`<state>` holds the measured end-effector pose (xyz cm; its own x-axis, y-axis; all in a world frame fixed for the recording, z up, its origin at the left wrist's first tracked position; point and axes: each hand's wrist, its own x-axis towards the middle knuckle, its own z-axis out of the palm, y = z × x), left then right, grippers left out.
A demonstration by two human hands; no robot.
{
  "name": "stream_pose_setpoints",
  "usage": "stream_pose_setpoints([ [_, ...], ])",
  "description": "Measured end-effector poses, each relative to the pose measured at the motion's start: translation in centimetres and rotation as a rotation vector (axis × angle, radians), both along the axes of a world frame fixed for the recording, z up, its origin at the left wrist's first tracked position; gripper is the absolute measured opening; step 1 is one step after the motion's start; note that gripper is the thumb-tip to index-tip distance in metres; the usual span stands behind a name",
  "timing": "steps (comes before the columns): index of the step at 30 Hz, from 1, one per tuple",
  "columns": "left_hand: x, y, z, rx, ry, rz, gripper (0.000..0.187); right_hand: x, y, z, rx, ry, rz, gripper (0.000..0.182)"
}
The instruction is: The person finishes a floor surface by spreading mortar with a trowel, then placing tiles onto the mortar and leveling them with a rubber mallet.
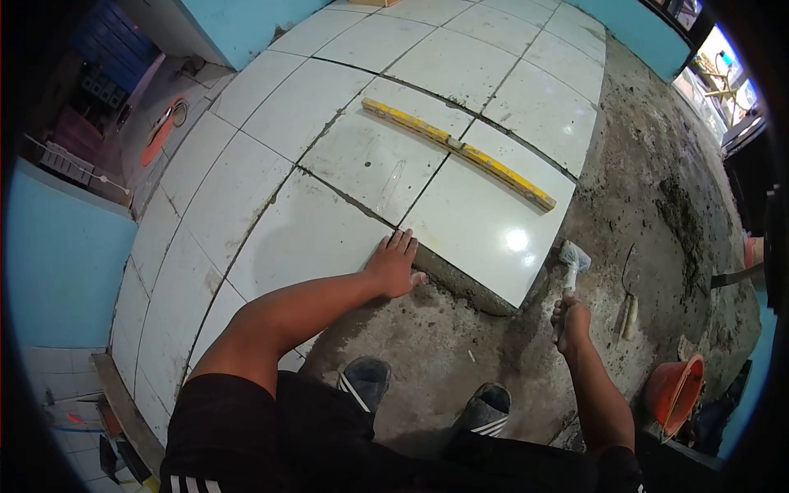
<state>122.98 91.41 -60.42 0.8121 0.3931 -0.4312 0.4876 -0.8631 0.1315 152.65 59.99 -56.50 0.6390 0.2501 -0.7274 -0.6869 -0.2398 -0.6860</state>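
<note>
My left hand (pixel 394 264) lies with its fingers spread, fingertips on the corner of a white floor tile (pixel 288 234) where the joints meet. Right of it is the front edge of a glossy tile (pixel 477 238), which sits on a thick bed of grey mortar (pixel 464 287). A yellow spirit level (pixel 456 146) rests across two tiles beyond my hands. My right hand (pixel 569 320) is wrapped around the handle of a mallet (pixel 574 260) with a whitish, wrapped-looking head. The mallet is held over the rough floor, just right of the glossy tile.
Rough grey floor (pixel 633 189) runs along the right. A slim tool with a pale handle (pixel 630 319) lies there, near an orange bucket (pixel 674 396) tipped on its side. My sandalled feet (pixel 366 382) are below the tile edge. Blue walls (pixel 70 255) border the room.
</note>
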Motion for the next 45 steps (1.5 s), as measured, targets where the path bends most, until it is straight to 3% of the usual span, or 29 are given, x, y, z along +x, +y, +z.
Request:
stream_pose_setpoints([
  [7, -0.3, 1.2, -0.9, -0.056, -0.237, 0.321, 0.066, -0.8, -1.2, 0.5, -0.009, 0.012, -0.013, 0.014],
  [13, -0.7, 1.5, -3.4, 0.071, -0.405, 0.507, 0.049, -2.8, -3.0, 0.8, -0.019, 0.01, 0.009, 0.012],
  [16, -0.6, 0.9, -1.7, 0.087, -0.469, 0.557, 0.039, -3.3, -4.2, 0.2, -0.041, -0.012, 0.041, 0.011],
  [19, -0.1, -0.4, -1.1, -0.208, -0.459, 0.723, 0.033, -3.8, -5.2, 0.1, -0.098, -0.086, 0.15, 0.012],
  [21, 0.2, -1.7, -1.6, -0.223, -0.508, 0.71, 0.032, -4.5, -6.0, 0.1, -0.169, -0.154, 0.239, 0.015],
  [24, 0.4, -1.9, -3.8, -0.232, -0.579, 0.634, 0.029, -5.3, -8.8, -3.7, -0.41, -0.906, 0.545, 0.022],
  [27, 0.6, -1.9, -2.8, -0.214, -0.508, 0.56, 0.04, -6.2, -7.8, 0.7, -0.502, -0.788, 0.753, 0.03],
  [30, 0.6, -1.6, -1.4, -0.102, -0.453, 0.374, 0.047, -6.1, -8.3, -0.1, -0.345, -1.056, 0.944, 0.034],
  [31, 0.8, -1.4, -1.1, -0.046, -0.436, 0.286, 0.048, -5.9, -8.8, -0.6, -0.396, -1.098, 1.03, 0.038],
  [34, 1.1, -0.7, -0.7, 0.043, -0.379, 0.136, 0.047, -6.0, -9.8, -1.5, -0.449, -1.073, 0.98, 0.038],
  [37, 1.1, 0.5, -0.4, 0.079, -0.327, 0.116, 0.044, -4.6, -11.9, -4.3, -0.543, -1.044, 0.637, 0.039],
  [40, 1.0, 2.4, 0.1, 0.107, -0.289, 0.096, 0.043, -1.3, -13.8, -6.5, -0.766, -1.222, 0.554, 0.034],
  [41, 1.0, 3.1, 0.0, 0.117, -0.281, 0.099, 0.043, -0.1, -14.5, -7.3, -0.823, -1.058, 0.551, 0.04],
  [44, 1.0, 5.3, -1.1, 0.142, -0.338, 0.098, 0.047, 1.2, -14.8, -8.2, -0.977, -1.215, 0.669, 0.045],
  [45, 1.0, 6.1, -1.5, 0.148, -0.373, 0.094, 0.049, 1.3, -13.6, -7.3, -0.903, -1.23, 0.705, 0.047],
])
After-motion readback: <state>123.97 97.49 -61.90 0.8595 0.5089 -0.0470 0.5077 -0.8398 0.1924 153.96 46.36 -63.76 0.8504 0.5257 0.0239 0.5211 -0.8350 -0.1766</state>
